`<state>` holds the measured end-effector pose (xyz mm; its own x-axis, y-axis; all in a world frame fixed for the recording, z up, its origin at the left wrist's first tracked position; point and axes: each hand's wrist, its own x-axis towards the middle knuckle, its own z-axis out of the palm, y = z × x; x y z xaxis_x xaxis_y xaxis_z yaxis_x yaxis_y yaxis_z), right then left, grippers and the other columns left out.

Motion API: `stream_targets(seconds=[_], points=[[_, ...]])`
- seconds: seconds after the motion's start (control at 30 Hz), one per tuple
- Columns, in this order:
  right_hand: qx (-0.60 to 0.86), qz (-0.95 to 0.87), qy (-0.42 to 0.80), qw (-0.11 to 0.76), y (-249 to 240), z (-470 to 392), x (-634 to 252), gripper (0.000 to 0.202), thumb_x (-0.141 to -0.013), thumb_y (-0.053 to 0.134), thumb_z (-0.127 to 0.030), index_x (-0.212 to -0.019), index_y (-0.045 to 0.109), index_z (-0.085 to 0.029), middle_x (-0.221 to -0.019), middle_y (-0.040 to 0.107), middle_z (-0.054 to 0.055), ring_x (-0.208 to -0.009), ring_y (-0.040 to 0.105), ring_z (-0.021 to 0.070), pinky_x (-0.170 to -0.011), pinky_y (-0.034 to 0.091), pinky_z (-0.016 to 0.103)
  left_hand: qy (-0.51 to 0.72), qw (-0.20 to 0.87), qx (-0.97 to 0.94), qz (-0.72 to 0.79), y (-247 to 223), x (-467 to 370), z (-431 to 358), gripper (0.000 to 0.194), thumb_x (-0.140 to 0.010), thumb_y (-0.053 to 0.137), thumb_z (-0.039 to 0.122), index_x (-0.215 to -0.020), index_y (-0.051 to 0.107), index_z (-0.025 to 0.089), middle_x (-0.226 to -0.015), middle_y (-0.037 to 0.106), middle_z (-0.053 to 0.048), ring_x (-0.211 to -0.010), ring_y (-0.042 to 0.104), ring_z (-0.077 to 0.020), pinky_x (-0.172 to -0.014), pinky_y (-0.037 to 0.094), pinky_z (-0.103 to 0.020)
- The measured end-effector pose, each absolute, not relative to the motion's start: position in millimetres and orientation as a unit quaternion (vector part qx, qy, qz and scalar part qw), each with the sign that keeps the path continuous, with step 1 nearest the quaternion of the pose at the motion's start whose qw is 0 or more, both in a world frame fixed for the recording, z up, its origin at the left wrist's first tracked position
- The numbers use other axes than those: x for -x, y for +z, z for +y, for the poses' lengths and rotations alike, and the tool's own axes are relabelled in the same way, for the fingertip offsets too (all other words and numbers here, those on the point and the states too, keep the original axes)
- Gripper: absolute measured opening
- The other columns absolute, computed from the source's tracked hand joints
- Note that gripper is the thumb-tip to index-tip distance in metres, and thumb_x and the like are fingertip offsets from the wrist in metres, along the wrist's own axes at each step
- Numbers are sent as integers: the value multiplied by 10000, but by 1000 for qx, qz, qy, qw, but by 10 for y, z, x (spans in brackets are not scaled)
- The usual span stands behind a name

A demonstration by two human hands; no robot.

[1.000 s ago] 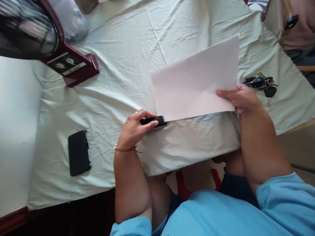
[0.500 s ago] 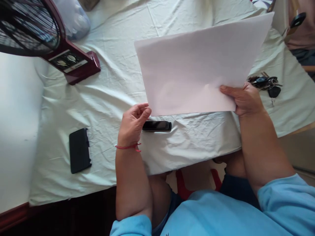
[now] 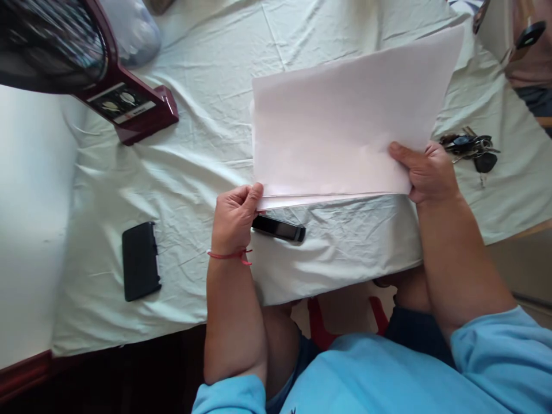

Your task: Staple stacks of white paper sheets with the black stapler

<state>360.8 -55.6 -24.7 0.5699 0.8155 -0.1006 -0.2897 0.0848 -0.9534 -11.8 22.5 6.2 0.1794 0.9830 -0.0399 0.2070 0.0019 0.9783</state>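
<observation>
Blank white sheets of paper [image 3: 336, 126] are held above the table between both hands. Their near edges are slightly fanned, so a lower sheet shows below the top one. My left hand [image 3: 235, 215], with a red string at the wrist, pinches the near left corner. At the near right corner my right hand [image 3: 431, 175] grips the paper, thumb on top and fingers hidden underneath. Close by my left hand lies a dark phone-like object [image 3: 282, 228], partly covered by the hand. Just right of my right hand rests a bunch of keys [image 3: 472, 148].
A pale cloth [image 3: 185, 190] covers the table. On the left lies a black phone case [image 3: 140, 261]. A dark red fan [image 3: 144, 115] stands at the far left beside a clear plastic bag [image 3: 133, 34]. The table's front edge runs just before my body.
My left hand has closed on the sheets' corner. The sheets have slid apart, showing a lower edge. The dark phone-like object has turned slightly.
</observation>
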Motion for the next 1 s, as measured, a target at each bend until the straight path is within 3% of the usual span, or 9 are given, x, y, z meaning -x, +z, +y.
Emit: stream_targets(seconds=[0.17,0.3,0.4,0.57,0.63,0.77,0.83,0.9,1.0], points=[[547,-217,388,709,-175,-545,-3570,693,-485,1278,-449,-999,895,-184,-1113,951,78,-1060,902,290,-1085,793,470,410,518,-569,490,93,88,208,580,-671,1161,616,-678,745,212,-656,581,21,-615,439,-105,-574,341,-259],[538,-214,391,715,-146,-539,-3525,669,-506,1267,-425,-999,877,-196,-1137,952,81,-1252,902,342,-1197,764,508,422,491,-576,499,64,97,220,749,-760,1097,780,-590,626,223,-561,429,50,-561,286,-90,-520,195,-283],[536,-209,389,720,-143,-535,-3506,655,-514,1251,-395,-1001,861,-197,-1145,952,88,-1314,889,354,-1232,749,516,436,495,-567,493,47,87,229,794,-766,1073,839,-586,596,230,-545,404,58,-545,267,-88,-514,176,-285],[527,-207,377,733,-145,-531,-3518,627,-523,1227,-358,-966,805,-221,-1180,950,84,-1464,841,394,-1299,713,558,421,504,-587,474,93,63,201,509,-729,1137,561,-678,767,216,-635,623,15,-599,460,-108,-575,362,-263],[529,-209,377,731,-142,-529,-3515,625,-527,1223,-365,-972,810,-219,-1178,949,91,-1499,824,409,-1297,713,568,416,495,-593,481,100,71,190,550,-774,1119,590,-641,737,217,-608,600,16,-580,445,-107,-557,351,-267],[526,-207,378,734,-138,-525,-3499,633,-514,1227,-364,-973,820,-207,-1165,947,97,-1455,847,424,-1290,720,588,434,500,-575,480,47,87,206,806,-796,1073,847,-577,608,226,-541,435,47,-528,327,-87,-490,228,-274],[526,-208,380,732,-145,-527,-3506,630,-511,1227,-366,-962,816,-208,-1168,947,94,-1428,860,422,-1293,719,594,459,506,-558,470,4,82,229,837,-791,1053,903,-601,593,230,-563,409,55,-532,332,-86,-483,233,-268],[532,-216,384,723,-156,-532,-3523,618,-528,1228,-382,-961,819,-215,-1179,948,89,-1437,856,414,-1291,722,591,491,507,-537,462,-37,68,255,767,-790,1063,890,-682,678,236,-608,455,55,-547,370,-88,-486,281,-257],[540,-228,393,708,-170,-541,-3542,616,-552,1234,-415,-984,840,-222,-1183,948,86,-1470,842,416,-1279,729,599,533,482,-522,459,-84,44,281,598,-786,1139,720,-803,785,239,-668,539,53,-565,398,-85,-504,344,-246]])
